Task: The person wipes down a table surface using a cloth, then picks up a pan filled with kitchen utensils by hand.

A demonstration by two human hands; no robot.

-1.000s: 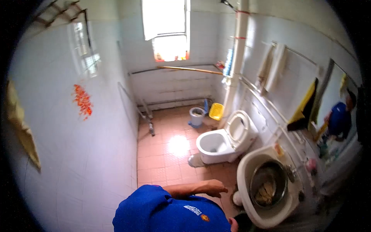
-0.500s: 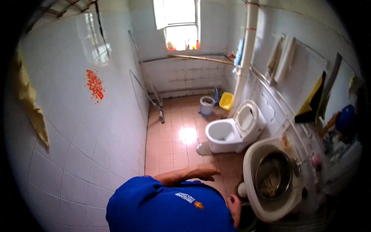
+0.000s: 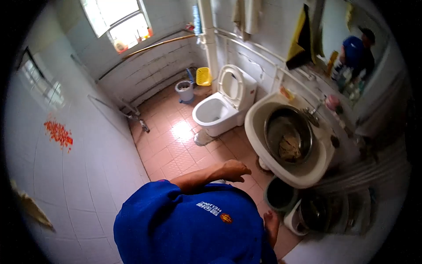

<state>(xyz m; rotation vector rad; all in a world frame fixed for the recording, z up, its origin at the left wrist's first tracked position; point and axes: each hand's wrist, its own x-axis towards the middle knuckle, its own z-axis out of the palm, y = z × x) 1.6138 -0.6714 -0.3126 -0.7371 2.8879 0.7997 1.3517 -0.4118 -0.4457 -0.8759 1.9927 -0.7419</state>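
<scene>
Running along the side at 9 to 10 o'clock is the tiled wall (image 3: 96, 167), and the pink tiled floor (image 3: 156, 141) spreads ahead at 12. The pale sink (image 3: 255, 145) stands at 2 o'clock from the blue shirt (image 3: 176, 229), with the toilet (image 3: 215, 114), lid raised, near 12 to 1. The metal basin (image 3: 279, 121) sits inside the sink bowl, so that much is done. A dark tub (image 3: 281, 193) is on the floor at 3 o'clock, just beyond the right hand; the bin (image 3: 184, 92) is farther off, near 12.

The left hand (image 3: 235, 170) hangs in front of the body at 1 o'clock, its fingers loosely bent and close together, none pressed against another thing. The right hand (image 3: 271, 222), at 3 o'clock, has its fingers softly curled near the tub; whether it pinches anything small, I cannot tell.

Smallest come the tan, crumpled bundle (image 3: 290, 147), lying in the basin at 2 o'clock, and the tap (image 3: 311, 116) just beside the basin. Neither hand touches bundle or basin, so I judge handling of them to be paused or not begun. The bundle has not been taken out; whether it is washed, or how much remains, the view cannot settle.
</scene>
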